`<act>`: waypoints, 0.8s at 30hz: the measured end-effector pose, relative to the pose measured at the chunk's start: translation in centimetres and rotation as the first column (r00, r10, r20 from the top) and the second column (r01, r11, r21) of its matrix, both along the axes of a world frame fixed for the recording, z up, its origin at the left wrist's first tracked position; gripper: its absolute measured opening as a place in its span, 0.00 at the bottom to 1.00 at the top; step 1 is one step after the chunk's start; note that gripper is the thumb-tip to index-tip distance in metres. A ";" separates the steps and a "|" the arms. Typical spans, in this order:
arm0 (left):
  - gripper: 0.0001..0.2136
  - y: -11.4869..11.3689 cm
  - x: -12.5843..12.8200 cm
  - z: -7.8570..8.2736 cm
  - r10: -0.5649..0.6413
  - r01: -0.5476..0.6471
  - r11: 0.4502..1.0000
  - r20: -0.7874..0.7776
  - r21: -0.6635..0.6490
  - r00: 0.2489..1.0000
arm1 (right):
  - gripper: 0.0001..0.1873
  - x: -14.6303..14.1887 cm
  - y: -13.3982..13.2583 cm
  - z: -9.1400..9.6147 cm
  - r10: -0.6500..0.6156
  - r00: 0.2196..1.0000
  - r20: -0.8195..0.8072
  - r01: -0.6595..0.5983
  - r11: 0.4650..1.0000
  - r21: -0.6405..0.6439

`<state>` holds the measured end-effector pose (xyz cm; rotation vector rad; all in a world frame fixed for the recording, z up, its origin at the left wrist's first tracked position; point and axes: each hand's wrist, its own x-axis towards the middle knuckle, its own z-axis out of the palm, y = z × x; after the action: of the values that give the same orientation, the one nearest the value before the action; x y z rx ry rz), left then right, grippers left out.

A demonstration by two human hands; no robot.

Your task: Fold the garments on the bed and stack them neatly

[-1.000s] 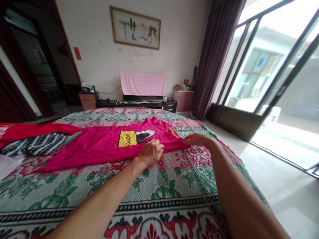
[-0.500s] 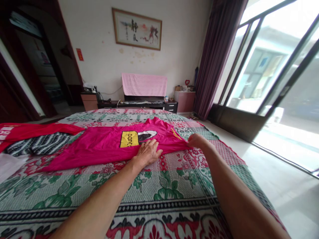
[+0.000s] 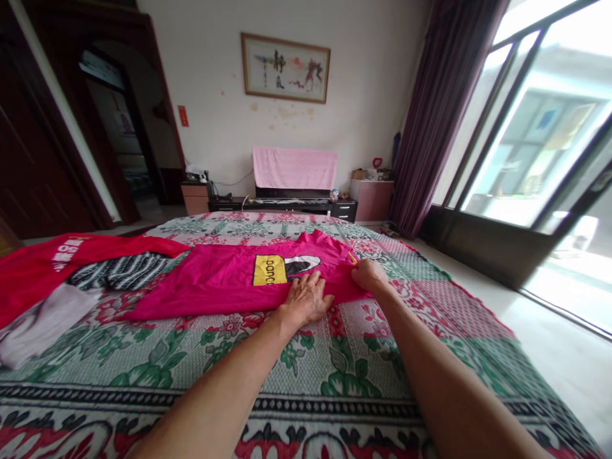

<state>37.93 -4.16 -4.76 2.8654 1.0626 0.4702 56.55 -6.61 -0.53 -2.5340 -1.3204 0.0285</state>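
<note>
A bright pink T-shirt (image 3: 220,280) with a yellow and black-and-white print lies spread on the bed, its near edge folded in. My left hand (image 3: 306,298) rests flat on the near side of the shirt, just below the print, fingers stretched out. At the shirt's right end, my right hand (image 3: 369,275) is closed on the cloth beside a short yellow trim. Its fingertips are mostly hidden behind the hand.
The bed has a patterned red, green and white cover (image 3: 268,357). To the left lie a red garment (image 3: 38,268), a black-and-white striped cloth (image 3: 134,271) and a pale garment (image 3: 48,322). Beyond the bed stands a low cabinet (image 3: 344,210) under a pink towel (image 3: 294,167).
My right hand has moved left, bringing the shirt's right end inward over the shirt. My left hand stays pressed on the cloth. The view has turned a little to the left.
</note>
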 end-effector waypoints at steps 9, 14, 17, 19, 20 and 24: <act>0.25 0.1 0.1 -0.2 0.006 -0.006 1.000 -0.010 -0.009 1.000 | 0.20 0.2 -0.3 -1.2 -0.038 0.998 0.053 0.031 0.992 0.124; 0.25 0.0 0.0 0.0 0.019 -0.020 0.999 -0.008 -0.043 1.000 | 0.20 -0.6 0.0 -1.9 0.076 0.991 0.109 -0.103 0.960 0.260; 0.28 -0.1 -0.2 0.3 0.014 -0.013 0.999 0.016 -0.048 1.000 | 0.16 -1.1 0.3 -2.8 0.259 0.944 0.206 -0.306 0.919 0.247; 0.30 -0.1 -0.2 0.4 0.018 -0.016 0.999 0.031 -0.050 0.999 | 0.15 -1.0 0.6 -3.5 0.337 0.913 0.229 -0.383 0.902 0.199; 0.30 -0.1 -0.2 0.4 0.020 -0.018 0.999 0.035 -0.051 0.999 | 0.15 -0.9 0.7 -3.9 0.352 0.907 0.232 -0.397 0.898 0.188; 0.30 0.0 -0.8 0.9 0.031 -0.031 0.999 0.035 -0.022 0.999 | 0.15 -0.5 0.9 -4.6 0.345 0.911 0.225 -0.393 0.892 0.224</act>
<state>37.09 -4.12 -3.88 2.8148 1.1010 0.5061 56.08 -5.68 -5.12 -2.0701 -1.7348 -0.2878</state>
